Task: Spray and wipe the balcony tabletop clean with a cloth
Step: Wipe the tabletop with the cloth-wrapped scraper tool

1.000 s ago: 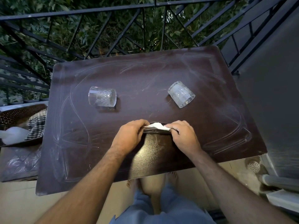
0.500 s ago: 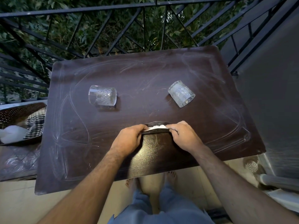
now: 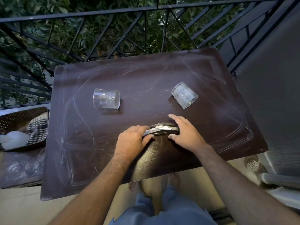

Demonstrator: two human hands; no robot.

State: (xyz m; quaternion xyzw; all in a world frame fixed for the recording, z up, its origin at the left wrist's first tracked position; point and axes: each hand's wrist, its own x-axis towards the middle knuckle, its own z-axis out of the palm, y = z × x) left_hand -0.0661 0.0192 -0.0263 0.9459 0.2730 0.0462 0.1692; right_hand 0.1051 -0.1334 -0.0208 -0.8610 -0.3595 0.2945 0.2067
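Observation:
The dark brown tabletop [image 3: 211,127] is streaked with pale dust and wipe marks. Near its front middle lies a flat dark holder [image 3: 164,131] with a white cloth or tissue [image 3: 159,127] showing in its opening. My left hand [image 3: 132,142] grips the holder's left end, with fingers on top and thumb at the front edge. My right hand [image 3: 186,133] hovers over the right end with fingers spread, holding nothing. No spray bottle is in view.
Two clear glass tumblers lie on their sides, one at mid-left [image 3: 106,100], one at mid-right [image 3: 184,95]. A perforated tray [image 3: 14,116] with a checked cloth [image 3: 38,129] stands left of the table. A black railing [image 3: 113,13] runs behind, a grey wall [image 3: 276,95] on the right.
My right hand has let go of the holder's right end and spread its fingers. The white cloth sits lower in the holder than a second ago. My left hand keeps its hold.

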